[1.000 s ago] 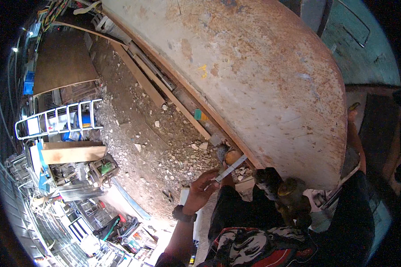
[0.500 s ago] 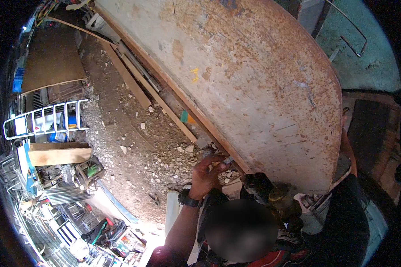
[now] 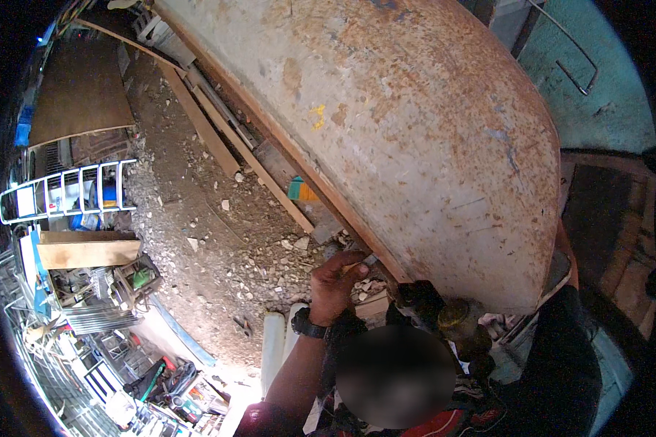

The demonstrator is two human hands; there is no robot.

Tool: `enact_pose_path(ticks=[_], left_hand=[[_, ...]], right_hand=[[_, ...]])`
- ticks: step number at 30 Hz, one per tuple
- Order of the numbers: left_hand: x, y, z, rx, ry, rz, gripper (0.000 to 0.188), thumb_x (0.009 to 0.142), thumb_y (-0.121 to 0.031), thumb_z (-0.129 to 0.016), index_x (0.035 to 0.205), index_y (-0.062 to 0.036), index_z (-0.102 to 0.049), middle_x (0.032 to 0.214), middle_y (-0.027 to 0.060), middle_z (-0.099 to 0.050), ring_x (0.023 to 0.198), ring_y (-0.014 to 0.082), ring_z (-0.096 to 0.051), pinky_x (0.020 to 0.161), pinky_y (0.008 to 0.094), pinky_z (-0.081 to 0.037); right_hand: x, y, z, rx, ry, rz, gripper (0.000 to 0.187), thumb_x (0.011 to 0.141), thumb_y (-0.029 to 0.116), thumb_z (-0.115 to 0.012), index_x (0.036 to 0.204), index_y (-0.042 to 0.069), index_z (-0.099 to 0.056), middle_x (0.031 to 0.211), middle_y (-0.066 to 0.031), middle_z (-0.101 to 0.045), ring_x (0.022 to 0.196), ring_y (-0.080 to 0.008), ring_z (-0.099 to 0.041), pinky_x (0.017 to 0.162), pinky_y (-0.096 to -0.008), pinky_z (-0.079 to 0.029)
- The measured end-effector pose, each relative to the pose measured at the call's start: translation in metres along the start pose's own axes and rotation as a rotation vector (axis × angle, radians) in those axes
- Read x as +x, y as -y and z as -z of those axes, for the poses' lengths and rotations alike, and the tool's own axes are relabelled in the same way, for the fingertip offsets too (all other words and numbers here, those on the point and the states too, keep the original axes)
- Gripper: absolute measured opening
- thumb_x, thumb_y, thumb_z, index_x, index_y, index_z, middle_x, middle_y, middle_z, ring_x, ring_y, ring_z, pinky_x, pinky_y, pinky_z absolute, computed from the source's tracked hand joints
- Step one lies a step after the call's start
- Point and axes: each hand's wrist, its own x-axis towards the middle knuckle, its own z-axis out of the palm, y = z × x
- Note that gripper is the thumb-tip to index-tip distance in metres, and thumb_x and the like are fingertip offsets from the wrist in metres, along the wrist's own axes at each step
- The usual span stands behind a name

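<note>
My left hand (image 3: 335, 285), with a dark watch on its wrist, is closed in a pinch on a small pale grey piece (image 3: 371, 259), too small to name. It holds the piece against the lower rim of a large rusty panel (image 3: 423, 160). The panel is curved along its far side, with flaking white paint and a straight brown edge. My right forearm (image 3: 567, 258) runs up along the panel's right side. Its hand is hidden behind the panel, so its fingers do not show. A dark rusty fitting (image 3: 420, 298) sits at the panel's near corner, beside a brownish round metal part (image 3: 455, 318).
Wooden strips (image 3: 251, 167) lie along the panel on dirt ground strewn with rubble (image 3: 262, 255). Pliers (image 3: 242, 326) lie on the ground. At left are a metal ladder (image 3: 69, 191), boards (image 3: 89, 251) and cluttered tools. A turquoise wall (image 3: 619, 87) stands at right.
The view has shifted slightly, so the ground and ladder sit further left. My left hand keeps its pinch at the panel's rim. Less of my right forearm shows beside the panel.
</note>
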Motion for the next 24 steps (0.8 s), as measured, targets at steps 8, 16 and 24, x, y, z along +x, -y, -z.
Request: enact_pose_path(ticks=[8, 16, 24], left_hand=[[0.003, 0.011, -0.005, -0.110, -0.057, -0.142, 0.016, 0.081, 0.003, -0.071, 0.096, -0.0001, -0.068, 0.104, 0.0071, -0.066, 0.085, 0.0128, -0.063, 0.072, 0.0254, -0.054], [0.007, 0.007, -0.001, -0.145, 0.003, -0.045, 0.013, 0.084, 0.002, -0.069, 0.097, -0.0017, -0.067, 0.097, 0.0033, -0.065, 0.082, 0.0088, -0.060, 0.067, 0.0230, -0.050], [0.007, 0.010, -0.002, -0.214, -0.008, -0.046, 0.012, 0.084, 0.003, -0.068, 0.095, -0.0017, -0.067, 0.095, 0.0032, -0.064, 0.072, 0.0063, -0.056, 0.059, 0.0215, -0.046]], right_hand=[[-0.011, -0.001, -0.002, 0.012, 0.008, -0.004, 0.036, 0.076, 0.018, -0.064, 0.104, -0.001, -0.053, 0.097, -0.0193, -0.057, 0.094, -0.0351, -0.058, 0.082, -0.0452, -0.047], [-0.014, -0.006, 0.001, 0.029, 0.008, -0.017, 0.036, 0.077, 0.018, -0.064, 0.105, -0.002, -0.052, 0.097, -0.0192, -0.057, 0.093, -0.0349, -0.058, 0.082, -0.0449, -0.047], [-0.019, -0.006, -0.003, 0.038, 0.023, -0.026, 0.036, 0.077, 0.017, -0.064, 0.105, -0.002, -0.052, 0.097, -0.0190, -0.058, 0.093, -0.0346, -0.058, 0.081, -0.0447, -0.048]])
